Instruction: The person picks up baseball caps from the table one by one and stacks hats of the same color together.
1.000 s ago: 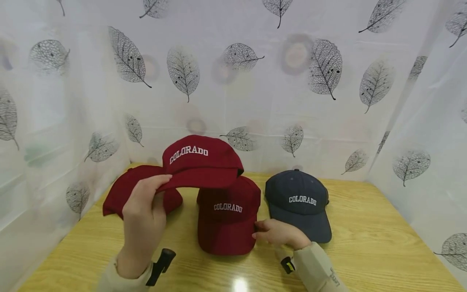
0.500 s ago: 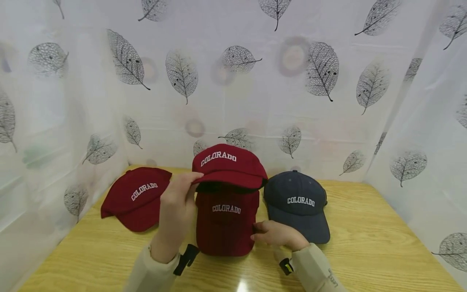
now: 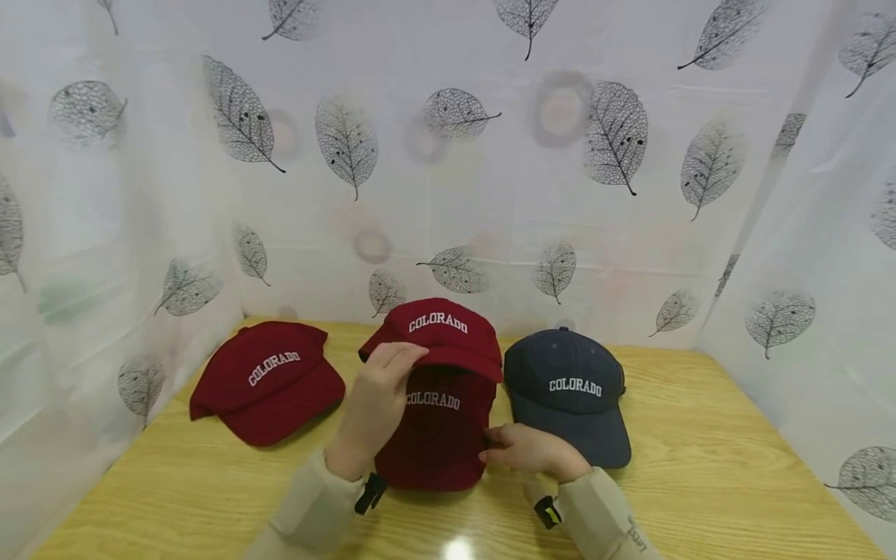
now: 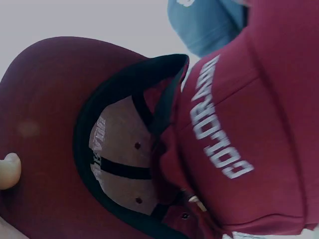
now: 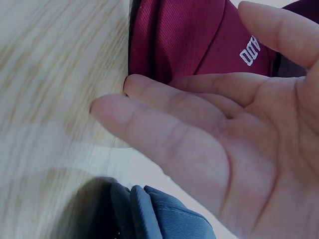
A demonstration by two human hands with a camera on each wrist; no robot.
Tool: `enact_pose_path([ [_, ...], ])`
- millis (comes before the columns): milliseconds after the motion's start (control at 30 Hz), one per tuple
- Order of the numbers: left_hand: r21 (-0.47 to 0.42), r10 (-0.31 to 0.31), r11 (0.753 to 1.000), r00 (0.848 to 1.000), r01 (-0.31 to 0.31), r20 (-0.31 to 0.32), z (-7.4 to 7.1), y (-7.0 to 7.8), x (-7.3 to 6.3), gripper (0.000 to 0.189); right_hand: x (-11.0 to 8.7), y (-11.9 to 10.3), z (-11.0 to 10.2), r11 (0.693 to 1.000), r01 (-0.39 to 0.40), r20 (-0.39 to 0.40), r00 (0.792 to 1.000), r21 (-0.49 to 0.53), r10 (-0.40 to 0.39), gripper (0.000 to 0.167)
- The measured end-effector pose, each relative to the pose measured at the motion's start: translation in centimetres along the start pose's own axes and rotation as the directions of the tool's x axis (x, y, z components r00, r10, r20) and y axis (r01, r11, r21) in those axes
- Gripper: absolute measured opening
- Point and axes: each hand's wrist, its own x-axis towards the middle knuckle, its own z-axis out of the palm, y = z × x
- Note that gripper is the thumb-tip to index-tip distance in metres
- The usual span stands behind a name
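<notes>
My left hand [image 3: 378, 400] pinches the brim of a red baseball cap [image 3: 448, 319] lettered COLORADO. In the left wrist view, the thumb [image 4: 10, 172] presses under that brim, and the cap's hollow inside faces the camera. Directly below, a second red baseball cap [image 3: 434, 443] stands on the table with its brim toward me; the raised cap overlaps its crown. My right hand [image 3: 532, 449] is at the right edge of this lower cap, fingertips right at its side. In the right wrist view, the right fingers [image 5: 164, 129] are extended next to the red fabric [image 5: 199, 40].
A third red cap [image 3: 269, 381] lies tilted on the left of the wooden table [image 3: 700, 467]. A navy COLORADO cap [image 3: 567, 381] sits just right of the middle pair. A pale curtain [image 3: 448, 194] with leaf prints encloses the back and sides.
My left hand has carried the held red cap rightward and down, from near the left cap to over the middle one. The right hand stays at the lower cap's side.
</notes>
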Motion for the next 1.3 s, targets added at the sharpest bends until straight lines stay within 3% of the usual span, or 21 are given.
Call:
enact_pose_path([
  [233,0.002,0.039,0.999,0.991,-0.040,0.126,0.4,0.0,-1.8,0.029,0.0,0.0,0.2,1.000,-0.021,0.001,1.000,0.012,0.021,0.049],
  [367,0.011,0.042,0.999,0.970,-0.045,0.239,0.3,-0.3,-2.8,0.031,0.1,0.1,0.2,1.000,-0.022,-0.004,1.000,0.004,0.022,0.047],
  [500,0.024,0.035,0.999,0.922,-0.047,0.385,0.2,-0.4,-3.5,0.036,0.2,0.3,0.2,1.000,-0.001,-0.015,1.000,0.001,0.001,0.036],
  [733,0.059,0.038,0.994,0.814,-0.089,0.580,0.0,-0.5,-4.4,0.041,0.1,0.2,0.2,0.997,0.049,-0.006,0.999,0.064,-0.049,0.019],
  [967,0.029,0.024,0.998,0.737,-0.059,0.676,-0.3,-0.7,-4.7,0.046,0.1,0.5,-0.1,0.995,0.070,-0.017,0.997,-0.073,-0.072,0.020],
  [1200,0.029,-0.013,0.999,0.656,-0.014,0.754,-0.7,-0.9,-4.9,0.049,0.1,0.7,0.1,0.998,0.040,-0.015,0.999,0.052,-0.039,0.045],
  [1300,0.030,-0.025,1.000,0.632,0.003,0.775,-0.7,-0.9,-5.0,0.051,0.1,0.7,0.0,0.997,0.023,-0.013,1.000,0.076,-0.022,0.054],
])
